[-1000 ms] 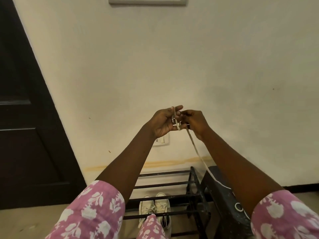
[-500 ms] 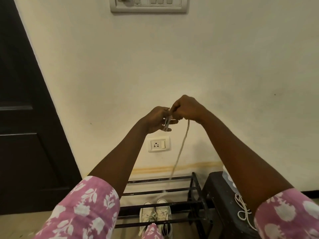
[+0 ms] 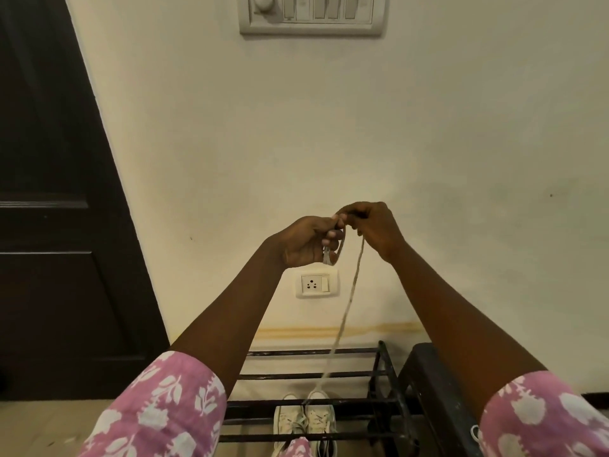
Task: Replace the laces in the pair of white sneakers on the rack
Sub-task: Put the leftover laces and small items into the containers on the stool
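Both hands are raised in front of the wall and meet at a white lace point(image 3: 348, 301). My left hand point(image 3: 308, 240) grips a small bunch of wound lace, with loops hanging below its fingers. My right hand point(image 3: 372, 229) pinches the lace just beside it. From the hands the lace hangs straight down to the pair of white sneakers point(image 3: 304, 422), which stand side by side on a lower shelf of the black metal rack point(image 3: 379, 377).
A black stool point(image 3: 438, 400) stands right of the rack, with a bit of white lace point(image 3: 474, 433) at its edge. A dark door point(image 3: 49, 225) fills the left. A wall socket point(image 3: 316, 284) sits under my hands and a switch panel point(image 3: 313, 14) above.
The view has tilted up, bringing the switch panel into sight. The lace that trailed to the stool now hangs straight down to the sneakers. My right hand turned over above the left.
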